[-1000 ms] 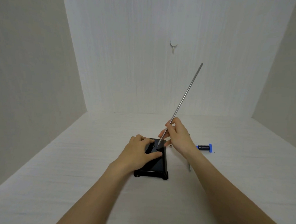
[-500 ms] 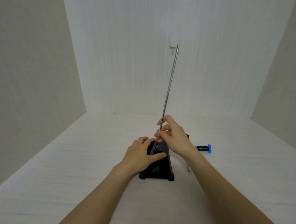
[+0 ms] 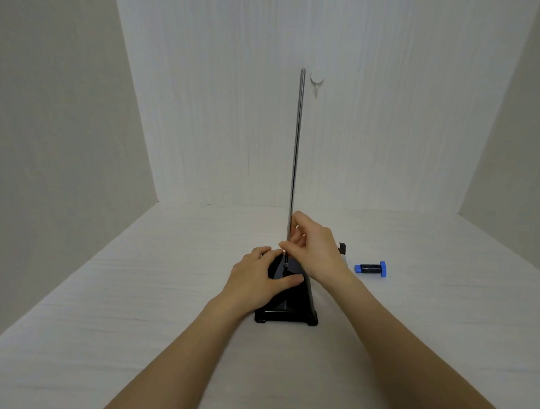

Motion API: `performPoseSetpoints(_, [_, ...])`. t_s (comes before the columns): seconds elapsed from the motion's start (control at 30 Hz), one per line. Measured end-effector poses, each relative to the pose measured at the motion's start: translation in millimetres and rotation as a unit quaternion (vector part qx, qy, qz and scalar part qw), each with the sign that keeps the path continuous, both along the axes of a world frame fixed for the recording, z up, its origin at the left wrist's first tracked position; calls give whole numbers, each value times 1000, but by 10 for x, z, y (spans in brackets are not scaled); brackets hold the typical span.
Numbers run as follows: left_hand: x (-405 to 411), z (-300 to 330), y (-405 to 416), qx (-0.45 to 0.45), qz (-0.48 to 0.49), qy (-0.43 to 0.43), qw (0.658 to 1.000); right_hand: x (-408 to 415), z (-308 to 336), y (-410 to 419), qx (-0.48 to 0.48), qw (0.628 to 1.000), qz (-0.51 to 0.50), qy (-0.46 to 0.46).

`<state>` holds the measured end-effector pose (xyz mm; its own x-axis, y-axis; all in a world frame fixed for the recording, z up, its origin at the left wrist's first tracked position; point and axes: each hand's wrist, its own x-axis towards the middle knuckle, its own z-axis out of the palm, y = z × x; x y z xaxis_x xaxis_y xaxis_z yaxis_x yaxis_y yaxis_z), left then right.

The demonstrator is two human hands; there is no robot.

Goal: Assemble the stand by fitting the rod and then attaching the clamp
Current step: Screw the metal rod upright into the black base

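rod (image 3: pixel 296 149) upright, lower end at the black base (image 3: pixel 291 308) — base sits mid-table (image 3: pixel 132 306); right hand (image 3: pixel 318 247) fingers pinched round rod low down; left hand (image 3: pixel 260 282) flat on base, fingers straight, pressing; clamp (image 3: pixel 371 268) — blue-black — lies on table right of base, apart from it; wall hook (image 3: pixel 317 78) behind rod tip

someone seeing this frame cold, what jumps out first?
The long metal rod standing upright at centre, its foot at the black base on the white table. The right hand pinches the rod low down; the left hand rests on the base. A blue-and-black part lies to the right.
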<state>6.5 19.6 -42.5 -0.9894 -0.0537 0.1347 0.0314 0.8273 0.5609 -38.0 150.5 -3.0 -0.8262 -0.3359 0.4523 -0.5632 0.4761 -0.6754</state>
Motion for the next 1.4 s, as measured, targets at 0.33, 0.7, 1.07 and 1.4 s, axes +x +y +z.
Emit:
performPoseSetpoints(0.33, [-9,-5,-16,3,-2,5,1000,33,33,66,-44,990,71,-114])
performPoseSetpoints(0.7, [-1,0,-15,12,5,-4,1000,-32,-91,-5,-25,998,-7,-49])
performPoseSetpoints(1.07, [-3,17,-10,-2,-1,-3,1000,22,-8,44,-98,987,50,-114])
performPoseSetpoints(1.4, [4,23,-6,1,-3,8,1000,13,-93,-65,-101,993,-16,-59])
